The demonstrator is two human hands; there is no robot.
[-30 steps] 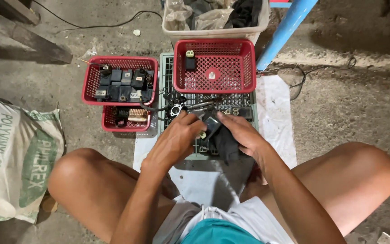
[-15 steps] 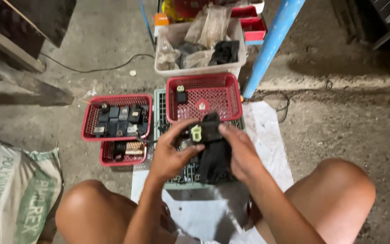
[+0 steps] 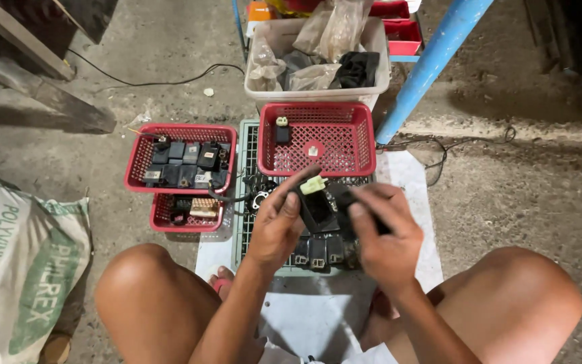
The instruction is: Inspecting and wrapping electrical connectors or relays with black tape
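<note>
My left hand [image 3: 279, 222] and my right hand [image 3: 386, 232] together hold a black box-shaped electrical part [image 3: 320, 209] with black wires and a pale yellow-green connector [image 3: 312, 185] at its top. The left fingers pinch the wire beside the connector. The right hand grips the part's black cable on the right side. Both hands hover over a grey-green crate [image 3: 245, 202] that holds several similar black parts [image 3: 316, 251]. Behind it stands a large red basket [image 3: 362, 145], nearly bare, with a small black part [image 3: 281, 133] in its left corner.
At left, a red basket [image 3: 136, 176] is packed with black modules; a smaller red basket [image 3: 163, 221] sits in front of it. A white tub [image 3: 372, 94] of bagged parts stands behind, a blue pole [image 3: 432, 64] leans right, a printed sack [image 3: 15, 269] lies left. My bare knees flank a white sheet [image 3: 311, 317].
The camera view has tilted up and drawn closer. My hands have raised the black part, turned it and spread its wires, so the pale connector now sticks out on top.
</note>
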